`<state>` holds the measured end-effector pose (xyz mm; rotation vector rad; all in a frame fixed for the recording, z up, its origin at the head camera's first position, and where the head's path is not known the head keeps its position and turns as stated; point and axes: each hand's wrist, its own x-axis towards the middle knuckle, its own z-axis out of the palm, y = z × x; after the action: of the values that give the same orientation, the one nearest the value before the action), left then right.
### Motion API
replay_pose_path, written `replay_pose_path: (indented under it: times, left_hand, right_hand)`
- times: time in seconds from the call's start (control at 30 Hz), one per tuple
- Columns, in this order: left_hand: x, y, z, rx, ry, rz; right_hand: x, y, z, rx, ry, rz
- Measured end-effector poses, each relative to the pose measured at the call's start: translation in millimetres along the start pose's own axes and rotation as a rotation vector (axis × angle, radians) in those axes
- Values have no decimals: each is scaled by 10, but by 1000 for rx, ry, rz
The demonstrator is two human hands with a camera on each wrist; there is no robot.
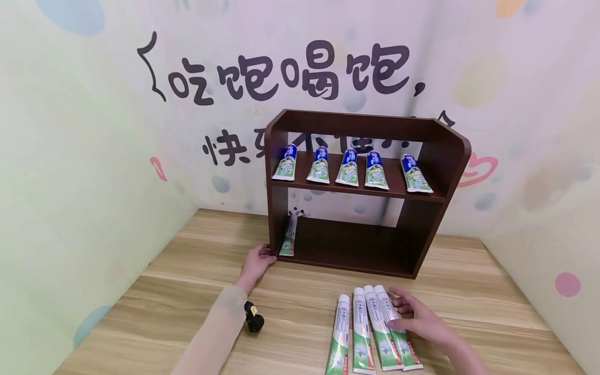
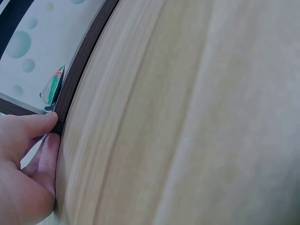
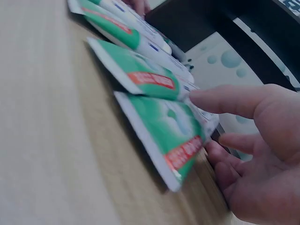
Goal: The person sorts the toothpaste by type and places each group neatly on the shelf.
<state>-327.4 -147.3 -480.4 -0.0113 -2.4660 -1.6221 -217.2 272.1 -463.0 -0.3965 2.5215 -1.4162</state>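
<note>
My left hand [image 1: 257, 264] pinches the lower left front corner of a dark brown two-tier shelf [image 1: 351, 268] between thumb and fingers, as the left wrist view also shows. On the table, several white and green toothpaste tubes lie side by side with their caps toward the shelf. Around the rightmost toothpaste tube [image 1: 398, 333] my right hand [image 1: 419, 317] has its fingers on the outer side and its thumb against the inner edge. A neighbouring tube [image 1: 382, 333] lies against it. In the right wrist view, the gripped tube [image 3: 164, 131] still lies on the table.
Several blue and green toothpaste tubes [image 1: 348, 167] lie along the upper tier. One tube [image 1: 289, 237] lies at the left end of the lower tier. A black device [image 1: 254, 317] sits at my left wrist. Printed wall sheets [image 1: 94, 156] enclose the wooden table [image 1: 197, 297].
</note>
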Motion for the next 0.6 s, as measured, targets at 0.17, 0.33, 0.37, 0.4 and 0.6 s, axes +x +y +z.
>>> replay_pose_path:
  times: [0.17, 0.33, 0.37, 0.4, 0.6]
  left_hand:
    - [11, -4, 19, -2, 3, -20]
    - [16, 4, 18, 4, 1, -23]
    - [16, 9, 17, 4, 1, -22]
    - [17, 13, 17, 5, 0, -21]
    - [3, 24, 15, 12, -2, -31]
  right_hand:
    - [5, 20, -66, -27, -77, -58]
    - [-2, -32, -69, -122, -100, -127]
    - [-4, -48, -67, -136, -104, -136]
    - [-6, -67, -64, -142, -110, -135]
    - [-11, -218, 12, -229, -95, -70]
